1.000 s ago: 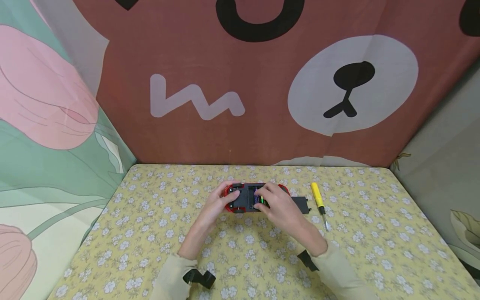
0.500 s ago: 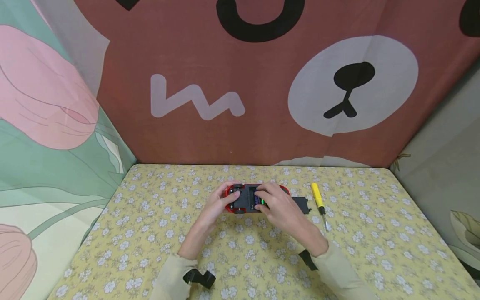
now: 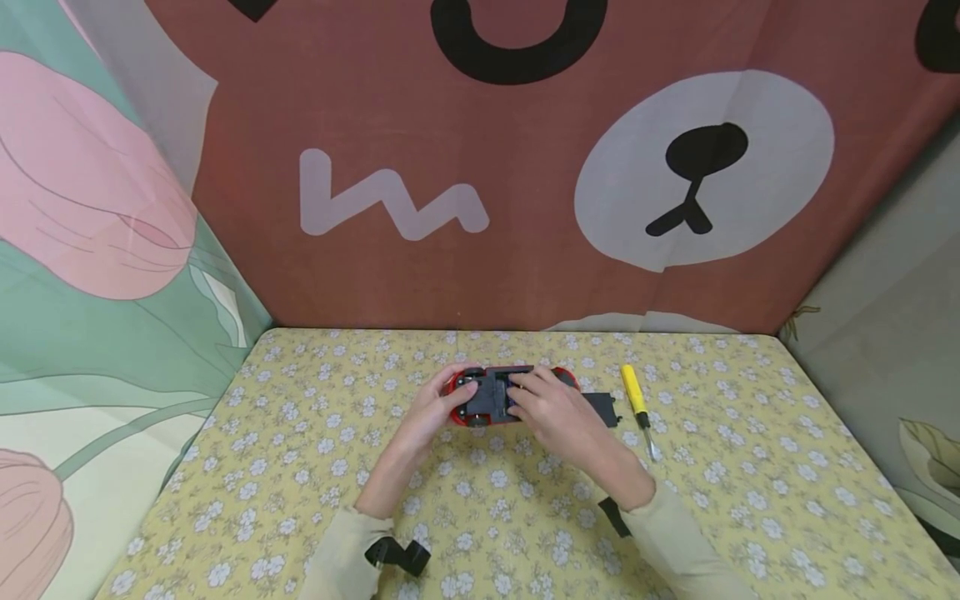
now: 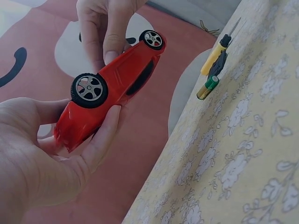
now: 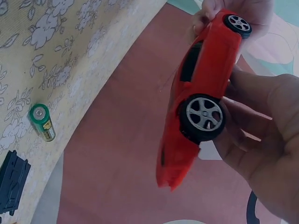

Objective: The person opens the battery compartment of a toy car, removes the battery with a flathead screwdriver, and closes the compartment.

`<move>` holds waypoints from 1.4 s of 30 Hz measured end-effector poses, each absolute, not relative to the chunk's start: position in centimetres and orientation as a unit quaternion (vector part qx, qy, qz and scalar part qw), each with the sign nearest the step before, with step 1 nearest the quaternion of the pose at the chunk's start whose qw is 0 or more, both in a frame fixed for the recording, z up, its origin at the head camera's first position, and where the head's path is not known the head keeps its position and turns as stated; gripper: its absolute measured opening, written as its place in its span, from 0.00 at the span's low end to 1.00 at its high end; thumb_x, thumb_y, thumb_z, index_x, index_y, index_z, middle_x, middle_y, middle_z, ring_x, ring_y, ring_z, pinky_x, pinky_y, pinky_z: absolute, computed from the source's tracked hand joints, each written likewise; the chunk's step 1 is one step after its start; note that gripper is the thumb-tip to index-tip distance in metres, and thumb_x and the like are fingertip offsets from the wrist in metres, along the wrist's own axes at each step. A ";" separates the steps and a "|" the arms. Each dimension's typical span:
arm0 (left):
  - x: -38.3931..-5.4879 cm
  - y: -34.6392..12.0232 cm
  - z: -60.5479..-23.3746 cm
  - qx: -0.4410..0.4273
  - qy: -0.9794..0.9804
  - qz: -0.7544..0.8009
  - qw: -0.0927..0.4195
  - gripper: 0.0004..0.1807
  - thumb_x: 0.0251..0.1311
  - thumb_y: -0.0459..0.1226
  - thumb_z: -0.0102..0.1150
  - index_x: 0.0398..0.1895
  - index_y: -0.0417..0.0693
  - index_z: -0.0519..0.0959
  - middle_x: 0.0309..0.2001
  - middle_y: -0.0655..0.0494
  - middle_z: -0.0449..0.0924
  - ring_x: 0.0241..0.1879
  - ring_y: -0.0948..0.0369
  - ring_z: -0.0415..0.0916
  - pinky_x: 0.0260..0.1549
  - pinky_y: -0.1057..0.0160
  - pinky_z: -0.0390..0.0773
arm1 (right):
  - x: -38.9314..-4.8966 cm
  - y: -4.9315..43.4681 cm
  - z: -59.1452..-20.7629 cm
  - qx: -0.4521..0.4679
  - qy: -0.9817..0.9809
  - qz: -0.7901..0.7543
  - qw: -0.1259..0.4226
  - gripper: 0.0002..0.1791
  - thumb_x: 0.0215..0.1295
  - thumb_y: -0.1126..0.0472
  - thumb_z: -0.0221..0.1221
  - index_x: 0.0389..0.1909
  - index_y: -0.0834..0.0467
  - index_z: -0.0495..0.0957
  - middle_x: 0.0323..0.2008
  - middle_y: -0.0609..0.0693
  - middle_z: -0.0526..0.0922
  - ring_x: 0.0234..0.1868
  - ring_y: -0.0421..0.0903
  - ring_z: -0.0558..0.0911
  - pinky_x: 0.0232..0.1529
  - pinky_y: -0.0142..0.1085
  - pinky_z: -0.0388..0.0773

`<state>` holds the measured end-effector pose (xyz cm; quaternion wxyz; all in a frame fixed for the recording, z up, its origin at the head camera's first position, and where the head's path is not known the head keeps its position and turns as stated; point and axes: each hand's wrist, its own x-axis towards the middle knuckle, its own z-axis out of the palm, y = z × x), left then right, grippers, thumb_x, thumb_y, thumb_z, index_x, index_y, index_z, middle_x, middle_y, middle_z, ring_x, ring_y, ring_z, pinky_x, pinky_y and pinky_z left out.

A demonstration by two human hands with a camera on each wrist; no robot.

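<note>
Right fingers (image 3: 529,384) shifted, touching car (image 3: 486,402); screwdriver (image 3: 634,393) apart

The person is wearing a left sleeve (image 3: 341,557) and a right sleeve (image 3: 678,542), both looking pale cream and plain. An angular black piece (image 3: 416,559) is protruding beside the left one, a flatter black piece (image 3: 615,517) beside the right.
</note>
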<state>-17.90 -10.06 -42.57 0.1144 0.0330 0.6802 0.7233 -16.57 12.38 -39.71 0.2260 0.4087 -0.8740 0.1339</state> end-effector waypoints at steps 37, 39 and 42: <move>-17.9 -10.5 -42.2 0.047 0.658 0.738 0.142 0.27 0.77 0.37 0.54 0.75 0.40 0.67 0.63 0.35 0.74 0.43 0.54 0.85 0.46 0.43 0.84 | -17.4 12.4 -40.5 0.470 -0.809 0.155 0.317 0.14 0.56 0.67 0.76 0.43 0.64 0.87 0.43 0.56 0.87 0.40 0.51 0.82 0.40 0.40 0.81; -17.9 -10.6 -42.2 0.047 0.658 0.738 0.141 0.27 0.77 0.37 0.54 0.75 0.41 0.68 0.64 0.36 0.74 0.43 0.54 0.85 0.45 0.45 0.85 | -17.3 12.3 -40.4 0.468 -0.814 0.156 0.307 0.15 0.57 0.64 0.76 0.44 0.64 0.87 0.44 0.57 0.87 0.42 0.51 0.82 0.41 0.40 0.80; -17.9 -10.6 -42.3 0.050 0.658 0.738 0.140 0.27 0.77 0.38 0.54 0.75 0.42 0.68 0.63 0.36 0.74 0.42 0.55 0.85 0.46 0.44 0.84 | -17.1 12.4 -40.2 0.464 -0.822 0.160 0.290 0.17 0.58 0.61 0.76 0.46 0.64 0.88 0.46 0.57 0.87 0.44 0.52 0.82 0.42 0.41 0.81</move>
